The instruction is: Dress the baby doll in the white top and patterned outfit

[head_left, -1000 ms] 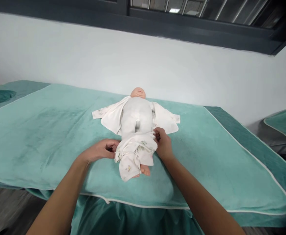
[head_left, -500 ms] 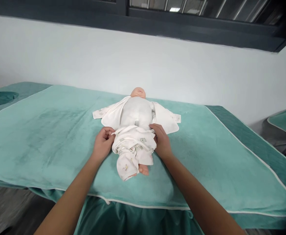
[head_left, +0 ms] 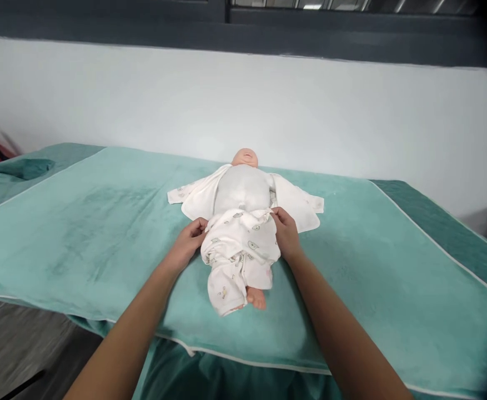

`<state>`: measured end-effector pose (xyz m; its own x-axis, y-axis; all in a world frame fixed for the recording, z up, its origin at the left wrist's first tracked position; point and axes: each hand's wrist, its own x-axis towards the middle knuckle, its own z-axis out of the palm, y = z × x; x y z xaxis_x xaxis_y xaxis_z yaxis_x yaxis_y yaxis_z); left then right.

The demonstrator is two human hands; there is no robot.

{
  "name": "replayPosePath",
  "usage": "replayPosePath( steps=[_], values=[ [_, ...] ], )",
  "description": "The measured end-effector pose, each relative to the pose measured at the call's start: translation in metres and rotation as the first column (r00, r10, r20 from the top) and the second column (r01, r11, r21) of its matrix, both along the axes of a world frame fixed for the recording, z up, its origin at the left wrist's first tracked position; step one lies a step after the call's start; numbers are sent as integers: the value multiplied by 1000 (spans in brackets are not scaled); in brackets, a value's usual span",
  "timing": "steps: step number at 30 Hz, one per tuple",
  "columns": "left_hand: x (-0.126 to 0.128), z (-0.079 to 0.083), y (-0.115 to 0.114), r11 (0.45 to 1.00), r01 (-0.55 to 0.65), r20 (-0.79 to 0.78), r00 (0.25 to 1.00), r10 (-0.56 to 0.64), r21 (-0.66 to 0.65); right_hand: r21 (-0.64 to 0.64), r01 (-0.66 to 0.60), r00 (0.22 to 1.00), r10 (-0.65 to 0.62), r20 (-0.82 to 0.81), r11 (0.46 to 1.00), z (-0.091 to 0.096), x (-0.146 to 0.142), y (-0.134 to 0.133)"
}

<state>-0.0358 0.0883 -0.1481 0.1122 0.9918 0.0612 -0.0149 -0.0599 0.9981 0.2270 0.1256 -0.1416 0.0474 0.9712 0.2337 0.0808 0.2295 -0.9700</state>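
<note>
Two sides of the pants (head_left: 243,239) are held, L hand (head_left: 190,240) pinching the waist's left edge, R hand (head_left: 286,230) its right. Pants bunch round the lower body of the doll (head_left: 243,186), on its back approx. ctr. of the green bed (head_left: 101,222); toes (head_left: 256,299) show at the near end. An open shirt (head_left: 295,204) spreads left and right. The head (head_left: 245,158) lies far side, nr. the wall (head_left: 243,105).

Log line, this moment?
left hand: gripping pants | right hand: gripping pants waistband | doll: on back | shirt: open | pants: bunched
</note>
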Motion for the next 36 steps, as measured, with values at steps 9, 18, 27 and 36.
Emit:
replayPosePath(
  steps=[9, 18, 27, 36],
  values=[
    [-6, 12, -4, 979, 179, 147, 975, -164, -93, -116, -149, 969, 122, -213, 982, 9, 5, -2],
    [-3, 13, -6, 987, 138, 72, 989, -133, -77, -118, -362, 894, 309, -323, 925, 8, 6, -3],
    [-5, 5, -10, 988, 128, 166, 980, -112, -90, -95, -413, 871, 363, -332, 906, 10, 12, -6],
    [2, 16, -12, 996, 16, 36, 999, -13, -86, -85, -442, 854, 390, -344, 893, 3, 9, -6]
  ],
)
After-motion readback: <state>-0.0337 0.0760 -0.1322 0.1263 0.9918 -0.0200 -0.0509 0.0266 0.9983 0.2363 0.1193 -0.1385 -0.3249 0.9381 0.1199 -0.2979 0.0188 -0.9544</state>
